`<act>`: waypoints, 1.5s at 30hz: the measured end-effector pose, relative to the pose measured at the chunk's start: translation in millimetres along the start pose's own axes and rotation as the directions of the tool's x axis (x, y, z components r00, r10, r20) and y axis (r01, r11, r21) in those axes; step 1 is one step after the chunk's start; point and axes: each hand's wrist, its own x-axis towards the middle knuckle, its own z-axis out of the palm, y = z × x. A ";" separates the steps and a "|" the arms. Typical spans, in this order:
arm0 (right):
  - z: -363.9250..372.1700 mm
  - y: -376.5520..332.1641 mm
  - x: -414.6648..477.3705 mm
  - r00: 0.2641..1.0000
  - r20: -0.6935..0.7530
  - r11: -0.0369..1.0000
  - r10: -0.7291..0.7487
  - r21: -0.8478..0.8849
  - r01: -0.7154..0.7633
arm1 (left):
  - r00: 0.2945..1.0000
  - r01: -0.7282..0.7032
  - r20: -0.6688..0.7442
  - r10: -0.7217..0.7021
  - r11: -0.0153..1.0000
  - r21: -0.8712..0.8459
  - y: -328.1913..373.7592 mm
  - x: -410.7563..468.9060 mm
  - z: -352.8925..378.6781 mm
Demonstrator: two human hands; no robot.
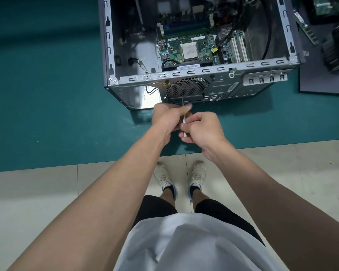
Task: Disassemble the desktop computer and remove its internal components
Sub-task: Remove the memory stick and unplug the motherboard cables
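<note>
Head view. I am seeing the open computer case lying at twelve o'clock on the green mat. Left hand and right hand are both gripping a screwdriver, tip at the rear panel under the fan grille.

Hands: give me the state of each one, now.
Left hand: closed, pinching the shaft of the screwdriver by the computer case.
Right hand: closed around the handle end of the screwdriver.
</note>
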 end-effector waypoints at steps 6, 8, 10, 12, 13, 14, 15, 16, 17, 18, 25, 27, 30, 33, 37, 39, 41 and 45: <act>4.8 5.2 3.2 0.996 -0.051 0.996 -0.079 -0.045 0.077 | 1.000 -0.020 0.001 0.020 0.996 0.085 0.5 5.9 2.3; 3.5 5.1 3.7 0.994 -0.038 0.990 -0.105 -0.098 0.100 | 0.999 -0.031 0.042 0.027 0.995 0.100 1.3 4.6 0.2; -3.1 4.3 3.9 0.991 -0.049 0.977 -0.123 -0.182 0.112 | 0.997 -0.054 0.068 0.044 0.987 0.152 4.1 -0.8 -2.5; -15.0 4.3 3.3 0.991 -0.035 0.972 -0.126 -0.207 0.116 | 0.991 -0.133 0.058 0.120 0.916 0.379 10.9 -8.0 -7.3; -23.1 5.2 2.0 0.992 -0.020 0.970 -0.123 -0.214 0.116 | 0.983 -0.176 0.049 0.177 0.832 0.525 16.7 -14.7 -10.1; -32.2 6.5 0.0 0.993 -0.009 0.969 -0.121 -0.219 0.116 | 0.967 -0.218 0.049 0.248 0.718 0.661 23.2 -23.0 -12.2; -42.8 8.1 -1.6 0.993 -0.009 0.971 -0.121 -0.211 0.117 | 0.941 -0.262 0.068 0.330 0.590 0.763 30.6 -32.3 -12.8; -53.9 9.6 -3.5 0.992 -0.024 0.975 -0.124 -0.188 0.117 | 0.896 -0.328 0.114 0.428 0.468 0.820 37.5 -41.4 -12.0; -65.6 10.8 -6.2 0.990 -0.049 0.981 -0.129 -0.155 0.120 | 0.823 -0.414 0.181 0.538 0.350 0.841 43.8 -51.2 -9.5; -77.7 11.7 -9.7 0.987 -0.079 0.985 -0.137 -0.118 0.127 | 0.727 -0.497 0.248 0.640 0.242 0.833 49.2 -61.0 -5.2; -153.4 -2.2 -25.6 0.944 -0.270 0.968 -0.188 0.109 0.224 | 0.397 -0.645 0.498 0.771 -0.151 0.749 92.1 -61.7 43.8; -172.1 -12.9 -18.6 0.933 -0.295 0.964 -0.205 0.104 0.245 | 0.544 -0.590 0.493 0.679 -0.108 0.800 101.0 -46.0 57.5; -198.1 -25.2 1.1 0.939 -0.237 0.965 -0.250 0.011 0.260 | 0.715 -0.523 0.398 0.575 0.062 0.850 106.7 -29.2 75.7; -229.0 -35.8 26.5 0.942 -0.100 0.908 -0.321 -0.315 0.276 | 0.792 -0.419 0.258 0.554 0.184 0.889 112.0 -18.2 93.3; -274.9 -53.5 70.9 0.945 -0.039 0.849 -0.324 -0.452 0.273 | 0.837 -0.285 0.143 0.528 0.199 0.937 116.8 -7.7 104.3; -284.6 -62.9 96.1 0.946 -0.036 0.869 -0.322 -0.408 0.280 | 0.876 -0.235 0.117 0.468 0.203 0.951 117.0 -5.3 104.4; -283.8 -70.2 122.5 0.927 -0.089 0.840 -0.365 -0.460 0.287 | 0.897 -0.193 0.085 0.433 0.210 0.958 117.1 -4.8 103.1; -260.0 -73.5 158.4 0.910 -0.174 0.746 -0.377 -0.639 0.188 | 0.917 -0.135 0.035 0.397 0.228 0.964 120.1 -6.7 103.4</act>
